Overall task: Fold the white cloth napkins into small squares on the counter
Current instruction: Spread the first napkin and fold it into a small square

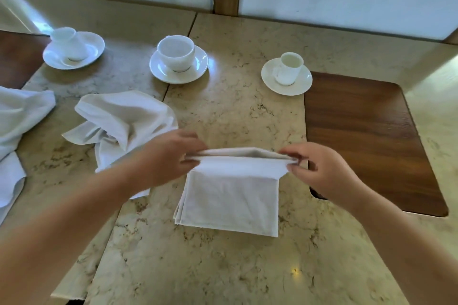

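Note:
A white cloth napkin (230,195), folded into a narrow layered rectangle, lies on the marble counter (223,267) in front of me. Its far end is lifted off the counter and turned over toward me. My left hand (171,156) pinches the left corner of that raised edge. My right hand (319,168) pinches the right corner. A crumpled white napkin (124,119) lies to the left, partly under my left forearm. Another loose white cloth (17,126) spreads at the far left edge.
Three white cups stand on saucers along the back: one at left (71,44), one in the middle (177,57), one at right (288,70). A dark wooden panel (366,136) is set into the counter on the right. A wall rises behind.

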